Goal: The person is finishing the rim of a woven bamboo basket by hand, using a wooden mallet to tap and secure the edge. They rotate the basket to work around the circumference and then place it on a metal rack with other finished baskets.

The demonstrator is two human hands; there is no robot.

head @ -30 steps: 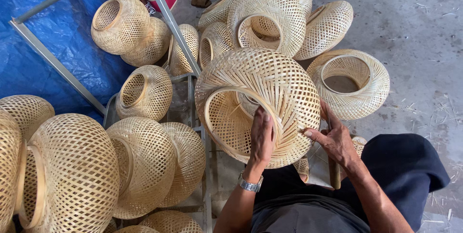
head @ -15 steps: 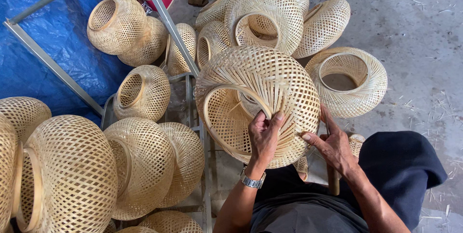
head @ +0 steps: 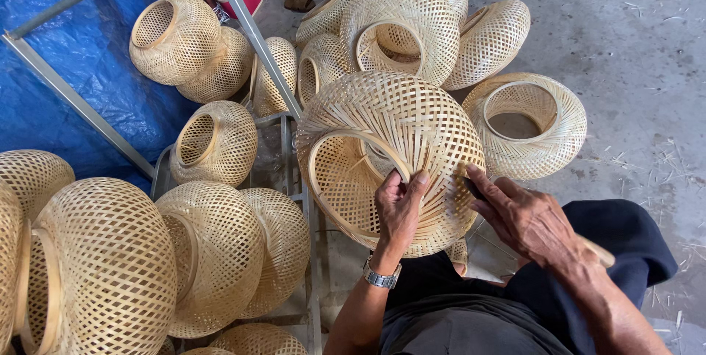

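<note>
Bamboo weave fills most of the view: a rounded, open-lattice woven shade (head: pixel 390 156) rests tilted on the lap of a seated person, its ringed opening facing left and toward the viewer. The left hand (head: pixel 398 204), with a metal wristwatch (head: pixel 381 276) on the wrist, presses against the shade's lower side near the ring, its fingers (head: pixel 419 182) together and curled onto loose upright strips. The right hand (head: pixel 526 215) sits at the shade's right edge, its fingers closed around a small dark tool (head: pixel 473 187) whose tip touches the weave; a pale wooden handle (head: pixel 596 250) shows just behind this hand. Finished shades crowd closely around: a cluster of shades (head: pixel 412 24) lies touching one another just above the held one, a wide open-topped shade (head: pixel 526 123) sits just to its right, and several large shades (head: pixel 147 259) press together at the lower left. A grey metal frame (head: pixel 290 149) runs between the piles, with a long metal bar (head: pixel 250 28) slanting up from it. Little free room remains on the left and top; the only open space is the right side. That side shows bare grey concrete floor (head: pixel 632 54), scattered with thin bamboo slivers. A blue tarpaulin (head: pixel 66 68) covers the ground at the upper left. The person's dark trousers (head: pixel 625 245) fill the bottom right corner.
</note>
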